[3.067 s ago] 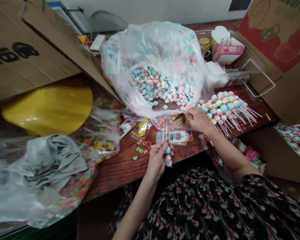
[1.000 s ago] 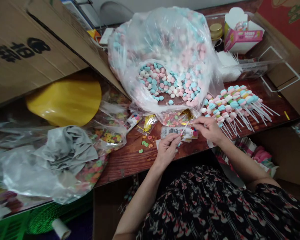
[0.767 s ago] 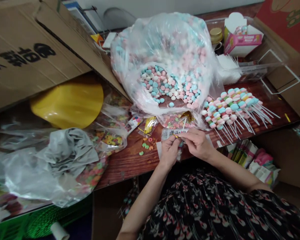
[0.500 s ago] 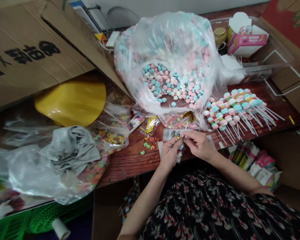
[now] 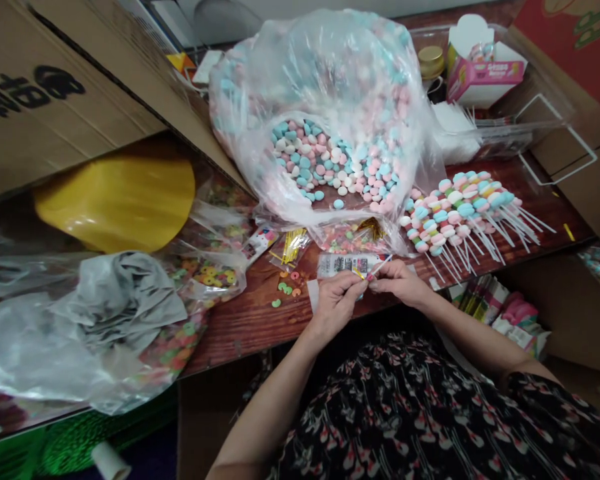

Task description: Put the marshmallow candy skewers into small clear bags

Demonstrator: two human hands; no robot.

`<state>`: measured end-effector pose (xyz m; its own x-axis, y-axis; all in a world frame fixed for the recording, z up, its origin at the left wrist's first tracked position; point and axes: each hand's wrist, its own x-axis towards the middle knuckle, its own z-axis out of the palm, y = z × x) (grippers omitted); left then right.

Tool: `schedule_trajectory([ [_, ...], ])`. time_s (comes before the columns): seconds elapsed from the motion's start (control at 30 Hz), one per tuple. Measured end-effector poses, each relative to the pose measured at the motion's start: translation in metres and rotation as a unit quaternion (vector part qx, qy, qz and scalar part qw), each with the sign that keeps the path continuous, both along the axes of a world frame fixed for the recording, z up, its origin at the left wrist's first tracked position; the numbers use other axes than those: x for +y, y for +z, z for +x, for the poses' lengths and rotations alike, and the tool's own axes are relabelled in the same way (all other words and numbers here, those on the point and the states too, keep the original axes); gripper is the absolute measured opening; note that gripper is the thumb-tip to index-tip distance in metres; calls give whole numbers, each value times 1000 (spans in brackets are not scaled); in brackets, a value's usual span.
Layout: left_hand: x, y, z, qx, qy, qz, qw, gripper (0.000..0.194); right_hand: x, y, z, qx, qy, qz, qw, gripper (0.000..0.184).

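The left hand (image 5: pixel 336 305) and right hand (image 5: pixel 399 281) meet at the front edge of the wooden bench (image 5: pixel 240 330), just below the middle. The left fingers (image 5: pixel 344 285) curl closed around a candy skewer (image 5: pixel 381 266), hiding most of its candy, though a bit of blue shows beneath them. Its thin white stick slants up and right, passing close to the right fingers (image 5: pixel 381 281). These pinch narrowly, thumb and forefinger on a gold twist tie (image 5: pixel 360 274) right where the two hands nearly touch. Just behind the hands lies a printed label strip (image 5: pixel 349 265). Farther back sits a large clear plastic bag of pastel pink, blue and white candies (image 5: pixel 330 160). To the right, finished candy skewers (image 5: pixel 460 213) lie fanned across the bench, and a packet of gold twist ties (image 5: pixel 290 245) lies to the left.
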<state>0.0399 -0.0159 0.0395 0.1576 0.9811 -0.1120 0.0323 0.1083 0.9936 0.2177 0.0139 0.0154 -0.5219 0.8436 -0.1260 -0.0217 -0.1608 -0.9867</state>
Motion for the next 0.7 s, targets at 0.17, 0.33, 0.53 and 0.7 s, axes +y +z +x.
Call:
schedule_trajectory([
  [0.17,-1,6,-6,-132,-123,-258,949,19,5,24,17,-87,119,359,922,15],
  [0.33,5,17,-17,-151,-272,-341,887,16,-7,50,22,-128,132,700,690,19],
  [0.53,13,19,-18,-92,-399,-332,850,15,-9,57,20,-134,159,733,648,15],
  [0.7,40,37,-31,50,-500,-184,845,27,-12,71,14,-196,162,739,624,16],
])
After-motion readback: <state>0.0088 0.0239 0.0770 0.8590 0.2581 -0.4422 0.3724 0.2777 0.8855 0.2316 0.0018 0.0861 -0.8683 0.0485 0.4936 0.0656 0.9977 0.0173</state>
